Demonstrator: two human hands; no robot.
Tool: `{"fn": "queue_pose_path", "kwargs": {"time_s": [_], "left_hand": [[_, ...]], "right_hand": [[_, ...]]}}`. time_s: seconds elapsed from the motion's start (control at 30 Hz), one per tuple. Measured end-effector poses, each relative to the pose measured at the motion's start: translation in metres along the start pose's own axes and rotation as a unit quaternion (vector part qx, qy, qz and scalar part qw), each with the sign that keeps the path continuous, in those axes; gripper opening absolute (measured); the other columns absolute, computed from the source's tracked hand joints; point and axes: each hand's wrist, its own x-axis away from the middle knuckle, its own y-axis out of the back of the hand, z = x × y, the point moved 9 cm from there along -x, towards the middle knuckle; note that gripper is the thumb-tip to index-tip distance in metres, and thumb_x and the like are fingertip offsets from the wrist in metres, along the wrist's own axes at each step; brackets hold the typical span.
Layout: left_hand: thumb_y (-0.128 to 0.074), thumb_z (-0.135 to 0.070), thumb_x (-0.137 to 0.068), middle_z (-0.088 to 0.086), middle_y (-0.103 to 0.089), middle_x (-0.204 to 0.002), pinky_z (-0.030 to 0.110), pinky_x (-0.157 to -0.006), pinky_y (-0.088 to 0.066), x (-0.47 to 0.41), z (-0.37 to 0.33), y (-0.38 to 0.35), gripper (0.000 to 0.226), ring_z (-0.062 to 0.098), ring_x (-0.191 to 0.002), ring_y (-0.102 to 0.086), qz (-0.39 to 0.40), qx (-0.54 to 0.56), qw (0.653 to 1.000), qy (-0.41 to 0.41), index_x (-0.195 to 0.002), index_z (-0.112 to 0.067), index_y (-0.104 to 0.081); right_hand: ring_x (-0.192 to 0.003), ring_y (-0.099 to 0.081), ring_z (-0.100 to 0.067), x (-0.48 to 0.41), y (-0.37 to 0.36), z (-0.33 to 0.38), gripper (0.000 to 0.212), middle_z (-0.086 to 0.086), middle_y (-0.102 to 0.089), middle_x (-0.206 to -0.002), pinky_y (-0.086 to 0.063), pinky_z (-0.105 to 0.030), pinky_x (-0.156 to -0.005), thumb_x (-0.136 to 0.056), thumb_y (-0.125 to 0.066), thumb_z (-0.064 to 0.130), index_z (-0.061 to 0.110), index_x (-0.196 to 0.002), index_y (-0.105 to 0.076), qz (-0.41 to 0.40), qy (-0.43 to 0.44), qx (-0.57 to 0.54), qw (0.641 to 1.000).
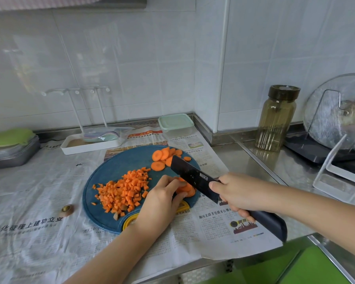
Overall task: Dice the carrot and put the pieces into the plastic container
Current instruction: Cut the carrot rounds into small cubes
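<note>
Blue round cutting board (119, 167) at centre frame, lying on newspaper (29, 201).
Diced carrot (123, 189) heaped on the board's left half.
Loose carrot rounds (164, 157) at the board's upper right edge.
Left hand (162, 198): fingers curled down over a small stack of carrot slices (186, 189) at the board's lower right, holding it in place.
Right hand (234, 191): wrapped tight round the handle of a black knife (195, 178). The blade slants toward upper left, just right of the stack. Cannot tell whether the edge touches the board.
Plastic container (175, 124), pale green lid on, behind the board near the wall corner, well apart from the dice.
Carrot top (67, 209) on the paper, left of the board.
Amber jar (275, 119) at right.
</note>
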Motion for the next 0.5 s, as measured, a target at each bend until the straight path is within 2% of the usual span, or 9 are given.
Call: {"fn": "queue_pose_path", "kwargs": {"time_s": [0.17,0.37,0.43,0.5], "left_hand": [[-0.079,-0.011,-0.074,0.002,-0.065,-0.094,0.020,-0.063,-0.055,0.0009,0.0002,0.0005,0.025,0.016,-0.071,-0.067,-0.005,-0.008,1.000,0.000,-0.098,-0.013,-0.072],[-0.080,-0.012,-0.073,0.002,-0.066,-0.093,0.015,-0.066,-0.051,-0.0004,0.0020,-0.0012,0.025,0.015,-0.072,-0.068,0.001,-0.003,1.000,0.012,-0.098,-0.014,-0.073],[-0.079,-0.012,-0.074,0.002,-0.066,-0.095,0.015,-0.068,-0.052,-0.0002,0.0028,-0.0021,0.025,0.015,-0.074,-0.068,0.006,0.001,1.000,0.014,-0.099,-0.014,-0.073],[-0.078,-0.013,-0.076,0.002,-0.066,-0.096,0.016,-0.068,-0.052,0.0006,0.0040,-0.0021,0.025,0.015,-0.076,-0.068,0.010,0.010,1.000,0.019,-0.100,-0.015,-0.073]], "right_hand": [[-0.032,-0.042,-0.013,-0.0006,-0.0030,-0.0010,0.034,-0.006,-0.045,-0.057,-0.037,-0.022,-0.035,-0.103,-0.031,0.031,0.006,-0.086,-0.046,0.010,-0.009,0.018,1.000],[-0.033,-0.043,-0.012,-0.0033,-0.0046,-0.0053,0.035,-0.007,-0.047,-0.058,-0.041,-0.023,-0.036,-0.104,-0.030,0.033,0.004,-0.109,-0.047,0.035,-0.037,0.048,0.998],[-0.033,-0.043,-0.013,-0.0044,-0.0038,-0.0056,0.034,-0.008,-0.048,-0.056,-0.041,-0.022,-0.036,-0.104,-0.030,0.033,0.005,-0.109,-0.047,0.042,-0.040,0.057,0.997],[-0.032,-0.041,-0.014,-0.0053,-0.0038,-0.0059,0.032,-0.009,-0.047,-0.054,-0.042,-0.024,-0.038,-0.104,-0.029,0.033,0.006,-0.100,-0.046,0.050,-0.044,0.064,0.996]]}}
